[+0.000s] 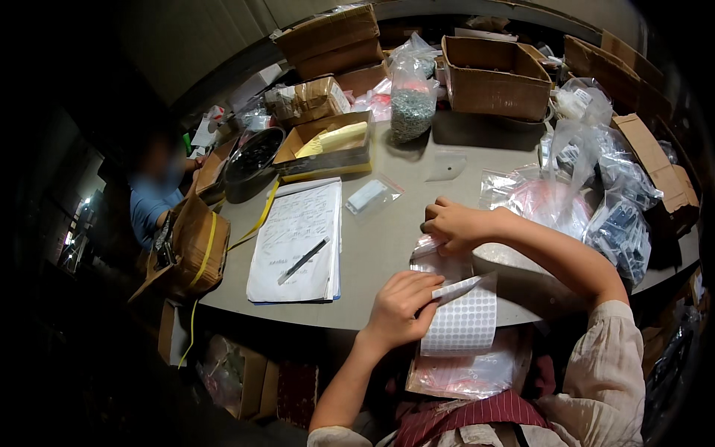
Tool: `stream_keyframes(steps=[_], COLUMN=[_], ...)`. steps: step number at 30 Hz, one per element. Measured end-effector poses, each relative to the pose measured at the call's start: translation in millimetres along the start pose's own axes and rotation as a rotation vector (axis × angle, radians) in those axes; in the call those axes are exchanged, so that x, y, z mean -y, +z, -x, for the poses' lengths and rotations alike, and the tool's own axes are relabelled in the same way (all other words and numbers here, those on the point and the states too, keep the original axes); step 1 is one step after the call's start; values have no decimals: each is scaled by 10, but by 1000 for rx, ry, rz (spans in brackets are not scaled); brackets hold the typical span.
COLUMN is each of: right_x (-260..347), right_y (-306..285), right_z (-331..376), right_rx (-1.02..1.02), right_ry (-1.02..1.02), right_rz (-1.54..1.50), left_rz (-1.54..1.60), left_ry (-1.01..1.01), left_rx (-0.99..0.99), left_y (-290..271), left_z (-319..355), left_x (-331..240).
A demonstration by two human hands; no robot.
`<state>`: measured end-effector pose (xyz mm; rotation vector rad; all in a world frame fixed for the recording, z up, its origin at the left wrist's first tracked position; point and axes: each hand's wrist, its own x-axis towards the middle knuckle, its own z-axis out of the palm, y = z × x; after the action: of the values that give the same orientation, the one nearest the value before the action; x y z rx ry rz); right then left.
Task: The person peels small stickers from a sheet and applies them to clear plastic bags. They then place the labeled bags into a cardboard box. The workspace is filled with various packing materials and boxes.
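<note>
A sheet of round white stickers (462,325) hangs over the table's front edge, its upper edge curled up. My left hand (402,307) is closed on that curled edge, thumb in front. Just beyond it, my right hand (459,226) bends over a small clear plastic bag (436,259) on the table, fingers drawn together. What those fingertips pinch, if anything, is hidden. Below the sheet, a stack of clear bags with red marks (465,374) rests near my lap.
Left of my hands lies a written notepad (294,242) with a pen (304,261). A small zip bag (372,195), a bag of small metal parts (413,112) and cardboard boxes (495,78) stand farther back. Filled plastic bags (618,223) crowd the right. A person (153,194) sits at far left.
</note>
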<state>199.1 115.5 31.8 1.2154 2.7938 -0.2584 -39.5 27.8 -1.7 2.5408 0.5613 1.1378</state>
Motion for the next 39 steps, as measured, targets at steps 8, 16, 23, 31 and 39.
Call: stream_keyframes(steps=[8, 16, 23, 31, 39], right_x=[-439, -742, -717, -562, 614], right_y=[18, 226, -55, -156, 204], right_z=[876, 1433, 1665, 2073, 949], right_rx=[-440, -667, -988, -925, -81], right_ry=[348, 439, 394, 309, -551], right_rz=[-1069, -1154, -1359, -1477, -881], left_rz=[254, -1004, -558, -327, -486], left_ry=[-589, -470, -159, -169, -88], left_rx=[25, -78, 161, 38, -97], left_y=[-203, -306, 746, 978, 1129], left_z=[-53, -714, -1633, -1756, -1786], left_x=[-2, 1129, 1586, 1805, 1884])
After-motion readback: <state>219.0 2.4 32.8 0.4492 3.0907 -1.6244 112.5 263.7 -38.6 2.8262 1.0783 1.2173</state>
